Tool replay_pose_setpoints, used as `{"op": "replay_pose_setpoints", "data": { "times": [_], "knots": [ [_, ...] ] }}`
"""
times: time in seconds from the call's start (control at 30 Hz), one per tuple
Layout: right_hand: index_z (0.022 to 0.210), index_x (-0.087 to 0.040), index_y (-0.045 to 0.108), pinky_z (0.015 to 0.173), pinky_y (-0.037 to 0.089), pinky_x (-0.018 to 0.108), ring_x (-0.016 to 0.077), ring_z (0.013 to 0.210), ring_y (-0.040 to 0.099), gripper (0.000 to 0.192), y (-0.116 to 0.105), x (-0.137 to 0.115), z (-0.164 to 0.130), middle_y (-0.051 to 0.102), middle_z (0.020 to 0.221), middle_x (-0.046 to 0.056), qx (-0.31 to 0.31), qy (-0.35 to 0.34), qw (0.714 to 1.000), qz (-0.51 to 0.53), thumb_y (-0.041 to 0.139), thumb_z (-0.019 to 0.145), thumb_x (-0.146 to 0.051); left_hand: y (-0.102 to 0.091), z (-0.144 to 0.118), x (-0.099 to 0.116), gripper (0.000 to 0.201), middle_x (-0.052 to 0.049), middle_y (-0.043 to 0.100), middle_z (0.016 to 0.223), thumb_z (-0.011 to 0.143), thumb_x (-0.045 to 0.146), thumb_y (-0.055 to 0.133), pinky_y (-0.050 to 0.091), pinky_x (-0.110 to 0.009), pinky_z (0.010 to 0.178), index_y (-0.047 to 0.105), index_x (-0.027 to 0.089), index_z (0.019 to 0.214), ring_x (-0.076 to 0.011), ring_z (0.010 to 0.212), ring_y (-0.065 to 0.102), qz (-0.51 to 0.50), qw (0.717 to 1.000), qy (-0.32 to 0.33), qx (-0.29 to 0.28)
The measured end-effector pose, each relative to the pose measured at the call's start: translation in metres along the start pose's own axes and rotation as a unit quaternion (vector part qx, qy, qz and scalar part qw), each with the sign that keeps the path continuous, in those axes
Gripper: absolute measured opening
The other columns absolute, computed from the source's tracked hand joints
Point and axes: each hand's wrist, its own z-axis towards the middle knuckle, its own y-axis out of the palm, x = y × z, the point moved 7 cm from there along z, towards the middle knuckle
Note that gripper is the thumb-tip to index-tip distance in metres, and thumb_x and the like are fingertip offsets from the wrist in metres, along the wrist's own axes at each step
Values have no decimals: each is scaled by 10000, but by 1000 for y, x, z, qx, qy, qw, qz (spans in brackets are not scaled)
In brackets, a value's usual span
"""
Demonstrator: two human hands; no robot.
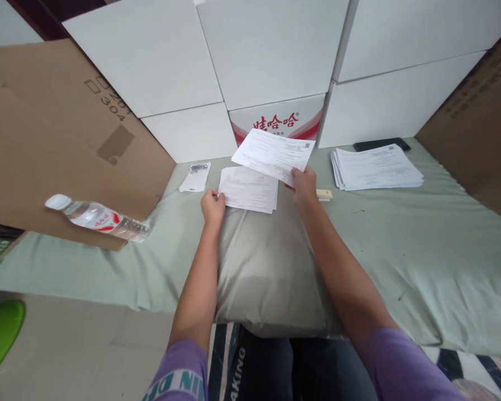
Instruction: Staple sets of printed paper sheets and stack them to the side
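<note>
My right hand [304,185] pinches the lower right corner of a printed paper sheet [273,150] and holds it raised and tilted. Under it, a few printed papers [250,189] lie on the green cloth, slightly fanned out. My left hand [214,207] is closed at their left edge, thumb on top. Just right of my right hand a small cream-coloured object [324,194] shows, partly hidden by the hand, so its kind is unclear. Farther right rests a stack of printed papers [376,168]. To the left is a small white packet [196,177] with dark metal pieces on it.
A black phone [382,145] lies behind the paper stack. A water bottle [104,218] is at the left beside a brown cardboard panel [67,139]. White boxes [271,50] form a wall at the back. Another brown cardboard panel [480,122] stands at the right.
</note>
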Motion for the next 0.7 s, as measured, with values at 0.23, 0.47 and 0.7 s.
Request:
{"op": "replay_pose_setpoints", "data": {
  "times": [0.23,0.47,0.7],
  "knots": [
    [1079,-170,670,694,646,357,186,841,703,263,2,5,1,744,1098,95,-23,18,998,-63,525,865,-124,16,3,-28,378,12,613,810,672,141,687,522,-282,710,573,201,1028,-155,708,624,-254,951,-174,-33],
    [1002,-145,731,883,628,463,244,954,723,293,12,22,10,768,1048,97,-103,-36,978,-179,558,769,-107,25,0,-28,146,7,628,672,678,189,608,526,-254,606,622,181,822,-150,618,636,-351,901,-232,-105],
    [985,-155,764,708,644,480,268,731,727,325,28,52,5,779,936,113,-198,-68,942,-261,562,731,-159,29,-1,-30,397,-27,724,778,675,300,831,604,-337,702,635,181,999,-195,717,716,-345,908,-212,-112]
  ]
}}
